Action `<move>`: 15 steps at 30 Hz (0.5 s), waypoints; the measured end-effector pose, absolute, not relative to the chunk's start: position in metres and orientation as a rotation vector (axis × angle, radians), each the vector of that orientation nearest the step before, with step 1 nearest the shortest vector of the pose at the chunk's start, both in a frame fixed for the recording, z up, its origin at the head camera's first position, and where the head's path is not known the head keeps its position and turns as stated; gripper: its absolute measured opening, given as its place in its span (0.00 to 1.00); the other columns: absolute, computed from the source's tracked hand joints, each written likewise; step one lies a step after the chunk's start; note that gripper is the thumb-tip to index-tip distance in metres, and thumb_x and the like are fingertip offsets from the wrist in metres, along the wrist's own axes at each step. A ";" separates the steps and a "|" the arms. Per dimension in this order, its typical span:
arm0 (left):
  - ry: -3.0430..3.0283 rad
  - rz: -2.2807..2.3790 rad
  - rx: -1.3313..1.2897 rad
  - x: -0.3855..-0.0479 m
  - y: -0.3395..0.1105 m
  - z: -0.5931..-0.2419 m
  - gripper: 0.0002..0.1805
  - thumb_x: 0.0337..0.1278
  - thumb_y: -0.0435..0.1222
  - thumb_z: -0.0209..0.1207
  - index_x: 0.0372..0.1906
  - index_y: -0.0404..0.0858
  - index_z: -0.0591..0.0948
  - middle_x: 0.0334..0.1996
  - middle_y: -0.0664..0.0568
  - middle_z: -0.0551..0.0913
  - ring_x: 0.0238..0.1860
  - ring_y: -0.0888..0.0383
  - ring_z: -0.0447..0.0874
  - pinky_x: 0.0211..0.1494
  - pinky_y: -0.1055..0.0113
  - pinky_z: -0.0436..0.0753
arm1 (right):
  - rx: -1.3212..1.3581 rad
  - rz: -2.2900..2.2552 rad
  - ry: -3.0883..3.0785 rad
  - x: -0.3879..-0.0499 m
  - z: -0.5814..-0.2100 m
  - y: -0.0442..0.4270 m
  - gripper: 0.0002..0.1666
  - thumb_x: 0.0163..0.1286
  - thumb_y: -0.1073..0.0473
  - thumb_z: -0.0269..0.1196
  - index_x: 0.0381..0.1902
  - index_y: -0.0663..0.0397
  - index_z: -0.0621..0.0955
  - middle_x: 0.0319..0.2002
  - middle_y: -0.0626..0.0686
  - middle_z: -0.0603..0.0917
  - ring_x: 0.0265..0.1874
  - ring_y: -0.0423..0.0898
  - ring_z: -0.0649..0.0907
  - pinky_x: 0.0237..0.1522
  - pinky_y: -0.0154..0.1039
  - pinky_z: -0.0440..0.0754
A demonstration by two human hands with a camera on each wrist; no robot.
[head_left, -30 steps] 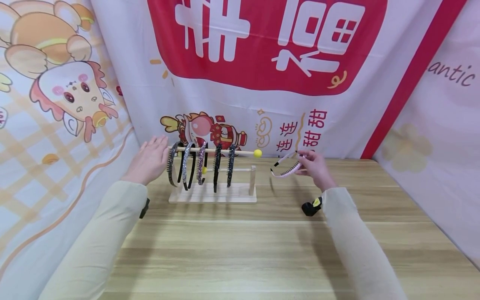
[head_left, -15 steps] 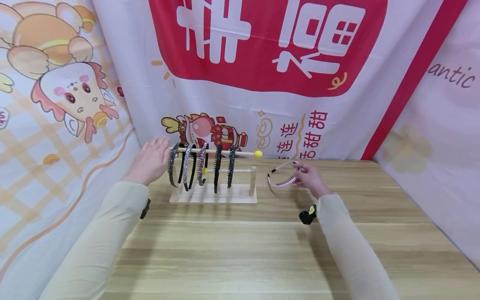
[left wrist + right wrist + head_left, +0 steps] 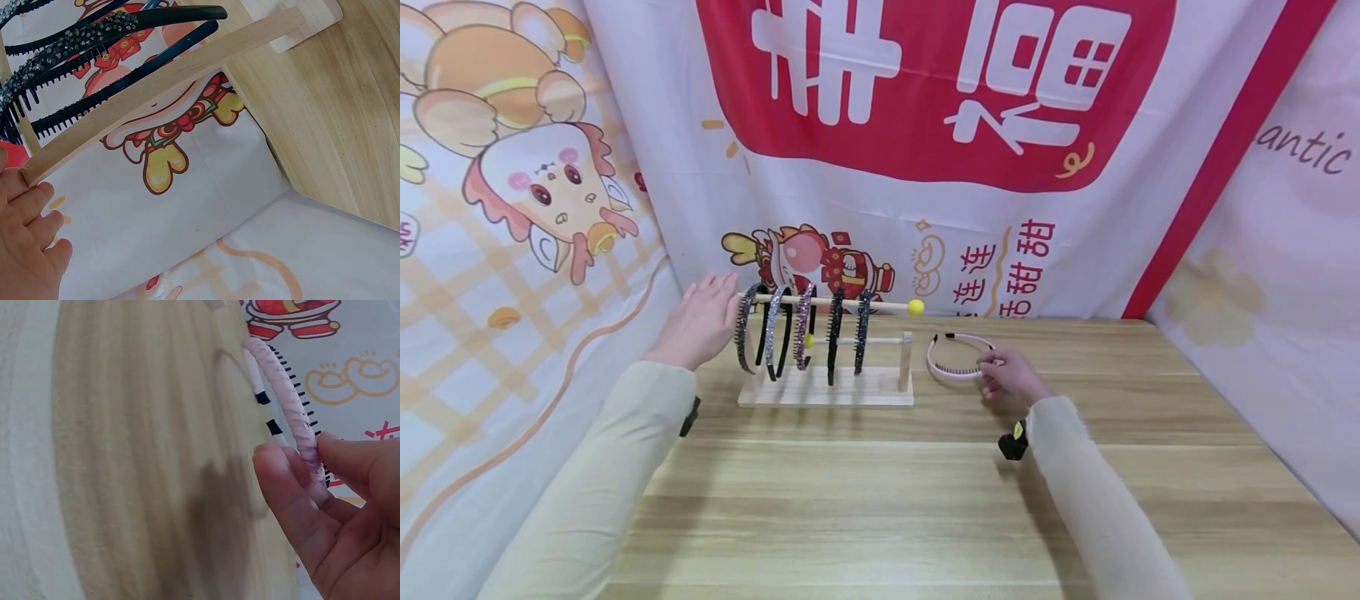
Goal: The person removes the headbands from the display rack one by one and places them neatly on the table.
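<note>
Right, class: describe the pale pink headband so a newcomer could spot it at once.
On the wooden table, find the wooden rack hung with five headbands. Past its yellow-tipped right end, a person's right hand grips the pale pink headband. It is the only one off the rack.

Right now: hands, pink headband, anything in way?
Left hand at left end of rack. Right hand pinching pink headband. Nothing seen between it and rack.

Wood-grain tabletop (image 3: 865,500), soft shadows on it. Creased white back sheet (image 3: 662,108): big red panel (image 3: 925,142) with white characters, sideways cartoon figure (image 3: 801,254) below. Left sheet (image 3: 512,325): cartoon animal (image 3: 542,175), orange plaid. Right sheet (image 3: 1262,350): pale, faint flower (image 3: 1210,296), "antic" lettering (image 3: 1303,150). Red stripe (image 3: 1221,167) near right corner.
</note>
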State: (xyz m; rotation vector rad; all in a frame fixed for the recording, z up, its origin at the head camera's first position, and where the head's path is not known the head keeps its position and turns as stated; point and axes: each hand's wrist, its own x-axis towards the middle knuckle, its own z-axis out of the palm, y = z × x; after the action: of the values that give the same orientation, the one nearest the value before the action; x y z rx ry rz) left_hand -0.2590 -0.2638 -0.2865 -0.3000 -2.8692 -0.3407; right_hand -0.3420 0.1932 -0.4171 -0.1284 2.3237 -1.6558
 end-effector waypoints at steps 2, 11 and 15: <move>-2.864 -0.343 -0.299 -0.259 -0.264 -0.287 0.29 0.72 0.42 0.28 0.68 0.26 0.50 0.68 0.33 0.48 0.68 0.37 0.39 0.69 0.48 0.37 | -0.117 -1.672 2.271 -0.342 -0.421 0.192 0.13 0.70 0.68 0.49 0.48 0.75 0.70 0.27 0.64 0.78 0.19 0.45 0.79 0.25 0.39 0.83; -2.869 -0.336 -0.302 -0.259 -0.264 -0.287 0.30 0.72 0.44 0.26 0.69 0.26 0.49 0.68 0.33 0.47 0.68 0.37 0.39 0.69 0.48 0.36 | -0.109 -1.681 2.167 -0.345 -0.436 0.186 0.10 0.71 0.67 0.48 0.43 0.74 0.70 0.23 0.58 0.77 0.16 0.43 0.77 0.21 0.35 0.81; -2.869 -0.329 -0.299 -0.258 -0.264 -0.286 0.30 0.72 0.44 0.27 0.69 0.26 0.50 0.69 0.33 0.48 0.68 0.37 0.39 0.69 0.48 0.36 | -0.086 -1.671 2.176 -0.347 -0.442 0.186 0.10 0.71 0.67 0.49 0.42 0.73 0.70 0.22 0.56 0.78 0.15 0.43 0.78 0.20 0.35 0.81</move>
State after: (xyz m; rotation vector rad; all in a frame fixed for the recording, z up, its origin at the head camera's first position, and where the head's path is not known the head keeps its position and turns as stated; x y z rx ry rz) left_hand -0.2579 -0.2636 -0.2865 -0.2995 -2.8692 -0.3294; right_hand -0.3466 0.1863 -0.4416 -0.0860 2.1756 -1.6708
